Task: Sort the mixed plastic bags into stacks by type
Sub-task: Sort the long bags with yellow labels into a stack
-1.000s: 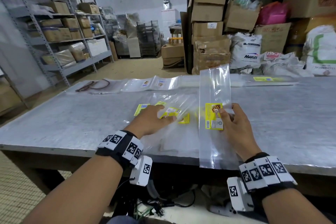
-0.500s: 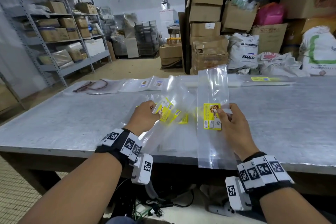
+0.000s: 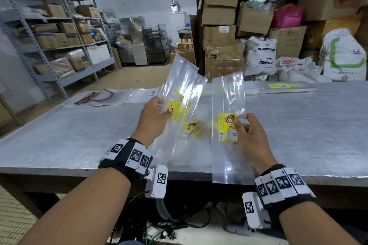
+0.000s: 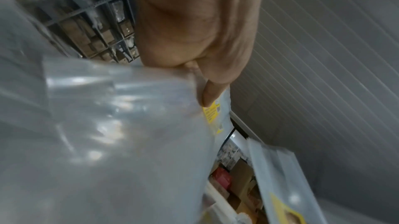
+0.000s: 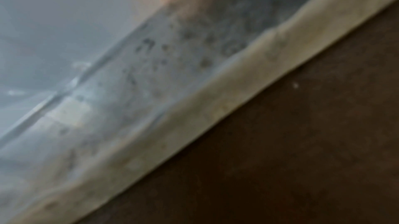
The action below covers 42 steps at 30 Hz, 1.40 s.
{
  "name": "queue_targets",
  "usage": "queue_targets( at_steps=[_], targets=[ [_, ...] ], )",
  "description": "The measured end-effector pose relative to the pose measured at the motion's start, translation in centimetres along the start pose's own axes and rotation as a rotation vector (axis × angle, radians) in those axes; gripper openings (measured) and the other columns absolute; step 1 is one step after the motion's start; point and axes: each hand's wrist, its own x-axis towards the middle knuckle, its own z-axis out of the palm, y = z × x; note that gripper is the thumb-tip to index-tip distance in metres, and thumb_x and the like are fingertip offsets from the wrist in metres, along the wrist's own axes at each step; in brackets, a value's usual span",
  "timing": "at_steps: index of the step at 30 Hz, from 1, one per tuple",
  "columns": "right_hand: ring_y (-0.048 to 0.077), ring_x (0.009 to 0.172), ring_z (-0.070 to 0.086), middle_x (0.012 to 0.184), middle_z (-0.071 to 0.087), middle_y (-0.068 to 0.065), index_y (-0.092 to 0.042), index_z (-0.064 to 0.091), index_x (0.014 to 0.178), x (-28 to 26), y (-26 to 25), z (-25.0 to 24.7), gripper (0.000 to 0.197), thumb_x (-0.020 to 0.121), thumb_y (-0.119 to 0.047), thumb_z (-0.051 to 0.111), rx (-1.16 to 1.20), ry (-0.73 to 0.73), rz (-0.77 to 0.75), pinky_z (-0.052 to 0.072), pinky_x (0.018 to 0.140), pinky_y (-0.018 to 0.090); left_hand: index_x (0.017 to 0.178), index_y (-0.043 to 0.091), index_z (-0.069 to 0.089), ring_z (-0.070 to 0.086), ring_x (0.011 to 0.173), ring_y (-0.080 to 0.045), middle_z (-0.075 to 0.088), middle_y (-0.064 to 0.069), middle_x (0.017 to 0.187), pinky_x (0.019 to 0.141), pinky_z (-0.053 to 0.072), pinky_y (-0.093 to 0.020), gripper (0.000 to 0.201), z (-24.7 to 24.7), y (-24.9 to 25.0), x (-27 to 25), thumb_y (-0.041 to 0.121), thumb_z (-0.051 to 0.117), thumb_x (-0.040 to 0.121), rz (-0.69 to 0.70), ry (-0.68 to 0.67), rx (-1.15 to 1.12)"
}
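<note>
Both hands pinch clear bags above the table [image 3: 79, 137].
Left hand [image 3: 153, 119] tilts a yellow-labelled bunch [image 3: 179, 93] rightward; right hand [image 3: 251, 135] holds one upright bag [image 3: 229, 105].

Free room: bare bench [image 3: 298, 125] right of frame and lower left.
Obstacles: loose bags [image 3: 191, 129] at centre; bag rows [image 3: 139, 93] along far edge.

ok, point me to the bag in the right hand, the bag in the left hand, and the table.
right-hand bag [image 3: 227, 97], head view: clear upper panel.
left-hand bag [image 3: 182, 73], head view: clear upper part above its yellow label.
table [image 3: 308, 125], head view: bare grey top, right side.
</note>
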Motion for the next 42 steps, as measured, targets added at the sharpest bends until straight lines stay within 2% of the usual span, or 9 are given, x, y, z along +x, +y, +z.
queue_targets(
  at_steps=[6, 9, 12, 17, 23, 28, 30, 35, 42],
  targets=[
    [0.024, 0.078, 0.074, 0.086, 0.075, 0.007, -0.026, 0.060, 0.104, 0.0, -0.1, 0.0, 0.006, 0.104, -0.031, 0.057, 0.041, 0.018, 0.026, 0.054, 0.055, 0.030, 0.111, 0.015, 0.062, 0.069, 0.104, -0.027, 0.070, -0.015, 0.120, 0.081, 0.062, -0.045, 0.031, 0.2, 2.7, -0.6, 0.013, 0.080, 0.086, -0.004, -0.059, -0.483],
    [0.024, 0.077, 0.075, 0.088, 0.076, 0.007, -0.024, 0.059, 0.107, 0.0, -0.3, 0.0, 0.007, 0.105, -0.030, 0.055, 0.098, 0.013, 0.049, 0.055, 0.052, 0.031, 0.120, 0.011, 0.058, 0.071, 0.091, -0.029, 0.069, -0.018, 0.124, 0.067, 0.059, -0.033, 0.036, 1.8, 4.3, -2.0, 0.002, 0.076, 0.089, -0.052, -0.165, -0.661],
    [0.016, 0.067, 0.073, 0.082, 0.074, 0.004, -0.017, 0.057, 0.109, -0.1, -0.6, 0.1, 0.010, 0.107, -0.026, 0.053, 0.168, 0.004, 0.043, 0.056, 0.051, 0.032, 0.134, 0.019, 0.052, 0.062, 0.115, -0.024, 0.058, -0.008, 0.135, 0.098, 0.052, -0.039, 0.062, 5.0, 4.2, -3.2, 0.014, 0.085, 0.081, -0.153, -0.245, -0.669],
    [0.007, 0.052, 0.051, 0.060, 0.058, -0.011, -0.025, 0.052, 0.096, -0.1, -0.3, 0.0, 0.016, 0.108, -0.034, 0.047, 0.118, -0.003, -0.027, 0.045, 0.050, 0.026, 0.111, 0.022, 0.058, 0.058, 0.100, -0.012, 0.060, 0.002, 0.107, 0.079, 0.043, -0.020, 0.034, 9.9, 3.7, -5.5, 0.015, 0.080, 0.087, -0.161, -0.250, -0.528],
    [-0.003, 0.072, 0.059, 0.077, 0.064, -0.021, -0.020, 0.052, 0.092, -0.3, -0.4, -0.2, 0.026, 0.109, -0.038, 0.044, 0.150, -0.006, -0.036, 0.046, 0.069, 0.017, 0.119, 0.035, 0.057, 0.066, 0.109, -0.002, 0.071, 0.007, 0.117, 0.101, 0.052, -0.031, 0.052, 11.8, 3.4, -7.5, 0.031, 0.085, 0.076, -0.100, -0.273, -0.513],
    [0.024, 0.098, 0.074, 0.101, 0.077, 0.004, -0.020, 0.059, 0.108, -0.1, -0.4, -0.2, 0.008, 0.106, -0.027, 0.054, 0.191, -0.066, 0.007, 0.055, 0.090, 0.042, 0.103, 0.020, 0.067, 0.069, 0.092, -0.002, 0.075, 0.016, 0.095, 0.089, 0.051, -0.030, 0.004, 11.1, 3.5, -8.0, 0.020, 0.064, 0.100, -0.040, -0.339, -0.601],
    [0.030, 0.100, 0.071, 0.101, 0.076, 0.006, -0.021, 0.059, 0.106, -0.2, -0.6, -0.2, 0.010, 0.106, -0.027, 0.052, 0.164, -0.075, 0.003, 0.052, 0.093, 0.046, 0.090, 0.022, 0.064, 0.061, 0.076, 0.005, 0.067, 0.023, 0.079, 0.078, 0.045, -0.023, 0.021, 10.9, 3.4, -8.1, 0.015, 0.053, 0.106, -0.055, -0.324, -0.593],
    [-0.013, 0.073, 0.066, 0.079, 0.074, -0.024, -0.022, 0.060, 0.097, -0.3, -2.0, -0.6, 0.016, 0.107, -0.016, 0.049, 0.263, -0.140, 0.064, 0.047, 0.071, 0.009, 0.128, 0.026, 0.053, 0.071, 0.104, -0.009, 0.075, 0.003, 0.113, 0.092, 0.055, -0.028, 0.032, 10.9, 2.8, -8.0, 0.010, 0.057, 0.102, -0.087, -0.313, -0.546],
    [0.015, 0.066, 0.055, 0.084, 0.066, 0.018, -0.021, 0.053, 0.101, 0.2, -1.2, -2.2, 0.011, 0.106, -0.031, 0.051, -0.061, -0.052, -0.027, 0.044, 0.062, 0.031, 0.131, 0.029, 0.045, 0.064, 0.076, -0.010, 0.070, -0.003, 0.082, 0.075, 0.051, -0.022, 0.038, 11.2, 3.0, -8.5, 0.023, 0.065, 0.099, 0.033, -0.382, -0.454]
  ],
)
